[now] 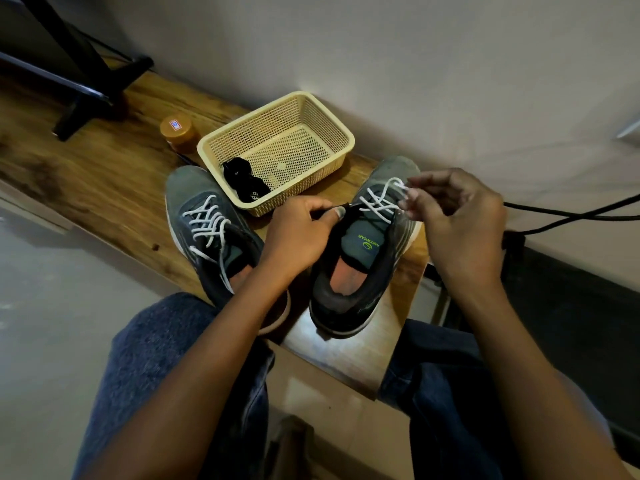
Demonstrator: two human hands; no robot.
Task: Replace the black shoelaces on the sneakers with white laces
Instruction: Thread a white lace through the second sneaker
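Two sneakers on the bench. Left sneaker (211, 230), at 9 o'clock, fully white-laced. Right sneaker (367, 247) half-laced: left hand (298, 233) pinches its eyelet edge, steadying; right hand (460, 216) fingers clamp white lace (381, 199) end, presumably threading. Black laces (244, 181) discarded in basket (311, 102), 12 o'clock.
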